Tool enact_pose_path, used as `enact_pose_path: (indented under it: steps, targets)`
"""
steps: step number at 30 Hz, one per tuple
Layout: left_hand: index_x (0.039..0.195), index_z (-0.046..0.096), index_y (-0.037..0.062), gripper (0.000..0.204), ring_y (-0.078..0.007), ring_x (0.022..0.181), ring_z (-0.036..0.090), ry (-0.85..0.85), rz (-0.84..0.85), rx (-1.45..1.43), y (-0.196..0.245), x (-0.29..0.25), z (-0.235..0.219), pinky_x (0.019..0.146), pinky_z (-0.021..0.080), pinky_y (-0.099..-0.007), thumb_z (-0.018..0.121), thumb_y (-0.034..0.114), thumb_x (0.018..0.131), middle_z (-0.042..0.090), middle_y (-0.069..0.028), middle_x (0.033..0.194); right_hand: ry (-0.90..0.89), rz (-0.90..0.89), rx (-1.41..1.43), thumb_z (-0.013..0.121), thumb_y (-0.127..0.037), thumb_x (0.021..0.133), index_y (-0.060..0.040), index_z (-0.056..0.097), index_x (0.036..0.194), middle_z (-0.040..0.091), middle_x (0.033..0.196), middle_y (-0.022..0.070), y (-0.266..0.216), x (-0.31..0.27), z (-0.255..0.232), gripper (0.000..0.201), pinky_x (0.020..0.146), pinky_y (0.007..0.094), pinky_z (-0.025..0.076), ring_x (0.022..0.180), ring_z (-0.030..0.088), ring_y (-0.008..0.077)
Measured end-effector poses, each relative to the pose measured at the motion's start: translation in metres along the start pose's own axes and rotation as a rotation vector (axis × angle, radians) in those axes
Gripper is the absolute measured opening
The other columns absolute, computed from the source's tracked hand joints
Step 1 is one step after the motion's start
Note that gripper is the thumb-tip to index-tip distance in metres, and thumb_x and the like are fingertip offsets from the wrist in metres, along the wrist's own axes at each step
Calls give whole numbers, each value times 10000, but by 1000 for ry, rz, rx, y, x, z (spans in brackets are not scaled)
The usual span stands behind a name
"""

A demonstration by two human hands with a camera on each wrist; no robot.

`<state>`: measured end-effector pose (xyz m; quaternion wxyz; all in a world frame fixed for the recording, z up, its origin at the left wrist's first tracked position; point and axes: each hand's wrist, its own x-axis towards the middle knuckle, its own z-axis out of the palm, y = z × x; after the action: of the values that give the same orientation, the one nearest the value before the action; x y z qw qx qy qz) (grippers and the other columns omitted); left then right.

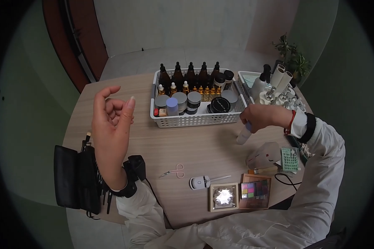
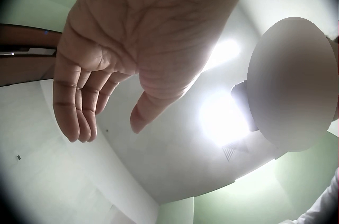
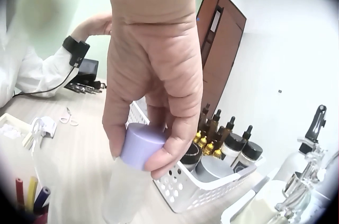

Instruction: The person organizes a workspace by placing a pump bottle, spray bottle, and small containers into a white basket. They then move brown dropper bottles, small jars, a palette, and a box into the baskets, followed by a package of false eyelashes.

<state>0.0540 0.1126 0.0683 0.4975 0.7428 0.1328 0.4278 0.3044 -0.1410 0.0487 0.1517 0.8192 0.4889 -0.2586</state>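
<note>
My right hand (image 1: pixel 257 117) grips a frosted bottle (image 3: pixel 127 195) by its lilac cap (image 3: pixel 142 147), fingers and thumb round the cap. In the head view the bottle leans a little, close over the table just right of the white basket (image 1: pixel 203 121). My left hand (image 1: pixel 112 133) is raised over the left side of the table, holding nothing, its fingers loosely bent. In the left wrist view the left palm (image 2: pixel 159 39) shows against the ceiling. A second lilac-capped bottle (image 1: pixel 172 107) stands in the basket among grey-lidded jars (image 1: pixel 179 99) and dark dropper bottles (image 1: pixel 190 74).
A black brush case (image 1: pixel 72 176) lies at the left. Near the front edge are pink scissors (image 1: pixel 178 171), a white corded device (image 1: pixel 199 182), a light-framed box (image 1: pixel 223 197) and a colour palette (image 1: pixel 255 190). Another white tray (image 1: pixel 248 79) with pump bottles stands at the right back.
</note>
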Motion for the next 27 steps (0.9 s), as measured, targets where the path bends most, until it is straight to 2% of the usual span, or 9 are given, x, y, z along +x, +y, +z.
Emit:
enact_pose_path:
  steps: [3,7,8,11,14,16,21,27]
  targets:
    - [1172,448,-16,346,-46,636,489,-6,0,7,1,-1,2,565,402,-173,619,113,900,534,-12,731,19,-23,26,756,-156,635,-28,660,938,662,887,115,-12,-12,-20,342,701,348,518,800,648,267]
    - [1172,448,-18,346,-49,640,494,-13,-8,15,0,0,3,568,406,-171,619,111,900,538,-16,739,285,-201,80,751,-158,643,-28,670,932,670,858,108,-25,-30,-69,327,706,342,519,784,650,261]
    - [1172,448,-18,346,-49,640,494,-15,-8,22,1,0,3,568,406,-171,619,111,900,538,-16,739,340,-147,51,753,-160,649,-31,673,941,674,867,112,-31,-30,-81,329,709,338,520,784,652,255]
    - [1172,449,-18,347,-51,642,497,-16,-13,19,2,-1,4,575,411,-174,620,113,900,539,-17,740,508,-258,118,763,-167,648,-26,672,951,673,881,118,-39,-14,-106,347,715,339,523,798,652,264]
    - [1171,451,-17,345,-54,644,499,-15,-9,31,2,-1,3,581,416,-180,620,115,901,541,-18,743,582,-253,160,764,-153,635,-19,669,938,672,883,122,-52,18,-114,344,709,345,523,798,649,274]
    - [1179,457,-14,326,-78,650,536,-24,6,55,2,-1,1,605,457,-215,582,128,915,570,-44,747,567,-246,121,757,-142,638,-18,665,949,670,878,127,-57,44,-112,347,717,346,524,802,651,274]
    - [1182,456,-11,326,-80,652,540,-16,21,33,2,-1,-2,606,458,-215,581,125,914,570,-45,745,498,-234,36,756,-124,630,-18,661,950,667,879,133,-66,96,-98,349,736,349,524,819,653,275]
    - [1188,452,-8,326,-82,657,543,-20,20,19,3,0,-4,610,462,-216,577,118,915,569,-44,747,392,-276,78,761,-122,640,-15,655,947,665,881,135,-79,121,-82,341,739,353,520,825,650,282]
